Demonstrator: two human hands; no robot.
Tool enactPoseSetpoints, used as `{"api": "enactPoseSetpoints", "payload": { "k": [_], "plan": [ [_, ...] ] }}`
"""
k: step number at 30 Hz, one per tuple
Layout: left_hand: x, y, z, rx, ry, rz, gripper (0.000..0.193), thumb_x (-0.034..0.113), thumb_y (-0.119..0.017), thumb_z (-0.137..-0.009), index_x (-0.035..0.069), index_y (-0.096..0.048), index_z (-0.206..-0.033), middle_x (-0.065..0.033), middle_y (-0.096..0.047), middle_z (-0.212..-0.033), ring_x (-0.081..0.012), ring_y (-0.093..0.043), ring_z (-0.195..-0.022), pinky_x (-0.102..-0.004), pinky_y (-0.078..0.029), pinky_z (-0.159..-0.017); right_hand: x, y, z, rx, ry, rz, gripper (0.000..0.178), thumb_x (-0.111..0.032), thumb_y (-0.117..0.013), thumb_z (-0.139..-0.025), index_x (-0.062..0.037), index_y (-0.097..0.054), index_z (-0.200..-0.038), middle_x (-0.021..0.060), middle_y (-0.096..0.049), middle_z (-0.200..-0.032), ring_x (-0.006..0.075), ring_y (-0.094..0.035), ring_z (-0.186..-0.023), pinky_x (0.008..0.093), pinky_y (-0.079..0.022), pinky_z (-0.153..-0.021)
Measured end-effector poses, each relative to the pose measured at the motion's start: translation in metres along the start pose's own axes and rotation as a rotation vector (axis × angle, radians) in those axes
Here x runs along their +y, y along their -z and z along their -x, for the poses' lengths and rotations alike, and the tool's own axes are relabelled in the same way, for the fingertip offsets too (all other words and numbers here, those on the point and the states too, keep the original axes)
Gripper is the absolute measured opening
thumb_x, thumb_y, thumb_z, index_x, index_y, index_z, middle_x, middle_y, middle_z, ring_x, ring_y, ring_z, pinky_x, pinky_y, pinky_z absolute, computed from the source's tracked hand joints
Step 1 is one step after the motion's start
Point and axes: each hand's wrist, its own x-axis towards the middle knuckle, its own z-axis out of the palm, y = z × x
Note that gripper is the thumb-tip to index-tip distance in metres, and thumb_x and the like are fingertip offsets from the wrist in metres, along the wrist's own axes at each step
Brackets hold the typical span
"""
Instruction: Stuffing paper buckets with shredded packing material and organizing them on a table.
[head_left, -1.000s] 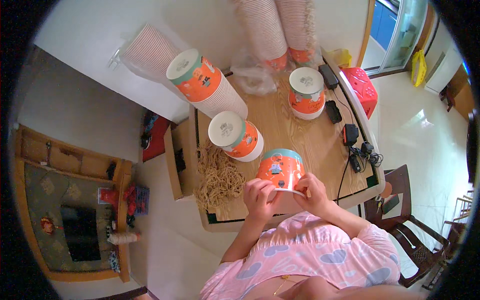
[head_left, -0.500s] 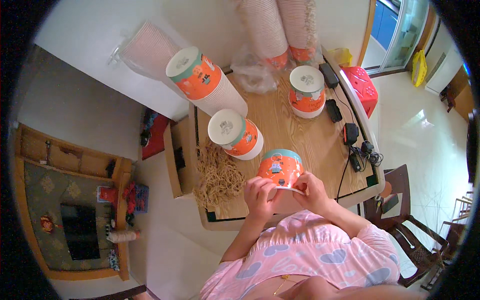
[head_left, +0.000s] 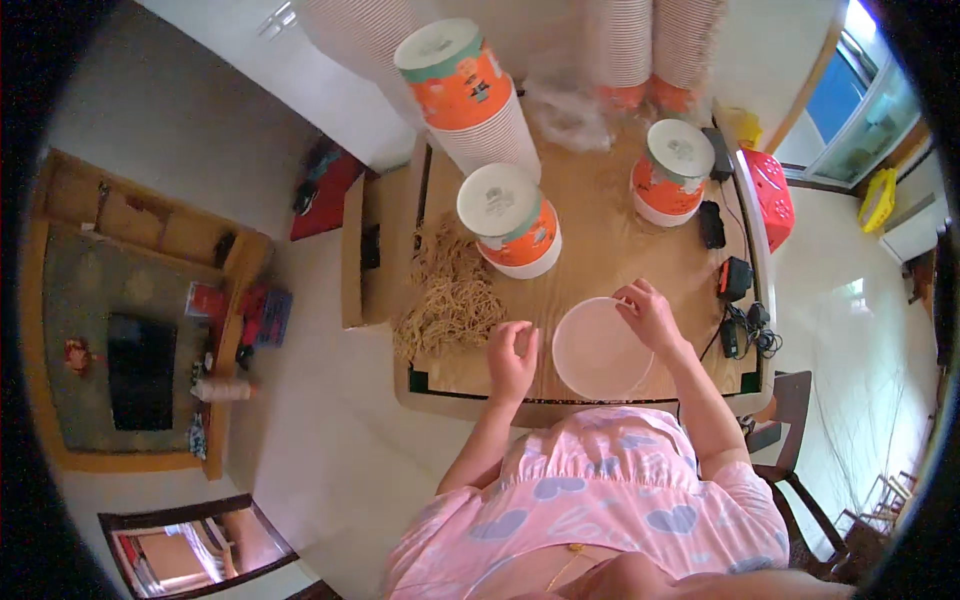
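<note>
Right hand (head_left: 648, 312) pinching the rim of a round white-lined paper tub (head_left: 603, 349), mouth up toward the camera; tub sits between the hands, over the near edge of the wood-grain counter (head_left: 605, 245). Left hand (head_left: 513, 358) half-curled beside the tub, apart from it; can't tell if thumb and fingertips meet. Left of that hand: tan heap of crinkled strands (head_left: 452, 312). Ahead of it: upside-down orange-and-teal paper tub (head_left: 515, 240). Right of right hand: black-and-orange plug-in block (head_left: 735, 280).
</note>
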Motion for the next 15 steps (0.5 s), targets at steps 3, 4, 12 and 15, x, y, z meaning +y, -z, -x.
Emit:
{"api": "enactPoseSetpoints", "payload": {
  "k": [3, 4, 12, 15],
  "plan": [
    [-0.059, -0.003, 0.022, 0.065, 0.143, -0.027, 0.007, 0.008, -0.063, -0.077, 0.006, -0.058, -0.082, -0.0073, -0.058, -0.079, -0.024, -0.055, -0.074, -0.034, -0.044, -0.067, 0.009, -0.004, -0.006, -0.006, -0.053, 0.061, 0.021, -0.006, -0.064, -0.073, -0.008, -0.058, -0.093, 0.0122, -0.055, -0.088, 0.0297, -0.056, -0.085, 0.0386, -0.047, -0.073],
    [-0.086, -0.003, 0.032, 0.093, 0.207, -0.017, 0.006, 0.009, -0.063, -0.077, 0.006, -0.059, -0.081, -0.0075, -0.058, -0.077, -0.0237, -0.055, -0.074, -0.034, -0.045, -0.067, 0.007, -0.005, -0.007, -0.021, -0.043, 0.058, 0.021, -0.006, -0.064, -0.073, -0.008, -0.058, -0.093, 0.0122, -0.055, -0.088, 0.0297, -0.056, -0.085, 0.0386, -0.047, -0.073],
    [-0.123, -0.001, -0.003, 0.06, 0.356, -0.204, 0.009, 0.013, -0.063, -0.075, 0.005, -0.062, -0.079, -0.0092, -0.059, -0.084, -0.0252, -0.055, -0.079, -0.0348, -0.045, -0.07, 0.013, 0.008, 0.007, 0.255, 0.024, 0.066, 0.02, -0.004, -0.063, -0.073, -0.005, -0.058, -0.092, 0.0101, -0.054, -0.089, 0.026, -0.054, -0.082, 0.0351, -0.045, -0.073],
    [-0.128, -0.005, -0.038, -0.086, 0.116, -0.452, 0.01, 0.013, -0.063, -0.072, 0.006, -0.065, -0.078, -0.01, -0.059, -0.085, -0.0275, -0.054, -0.083, -0.0364, -0.045, -0.072, 0.004, 0.011, 0.013, 0.263, 0.026, 0.052, 0.017, -0.003, -0.062, -0.073, -0.0043, -0.058, -0.089, 0.0095, -0.055, -0.086, 0.0245, -0.054, -0.079, 0.0334, -0.045, -0.071]
  ]
}}
